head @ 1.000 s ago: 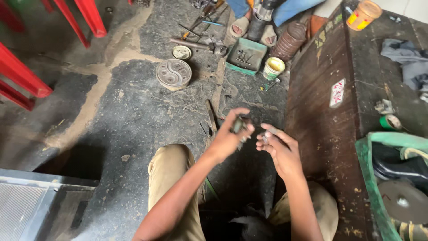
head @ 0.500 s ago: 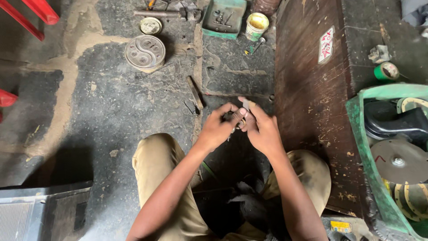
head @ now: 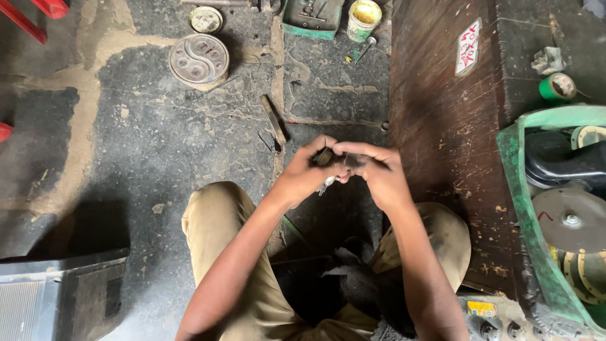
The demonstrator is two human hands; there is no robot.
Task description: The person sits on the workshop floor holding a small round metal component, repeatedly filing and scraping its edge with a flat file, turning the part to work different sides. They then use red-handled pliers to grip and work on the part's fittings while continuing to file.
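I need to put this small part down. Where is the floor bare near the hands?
Bare concrete floor lies left of the hands, between the round metal disc and the left knee. Crowded: the top edge around the green tray and paint can, and the green crate on the right.

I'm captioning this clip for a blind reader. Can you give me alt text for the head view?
Seen from above, a seated person's left hand and right hand meet around a small metal part over a dark, cracked floor. A round grey disc, a yellow-filled cup and a green crate lie around.
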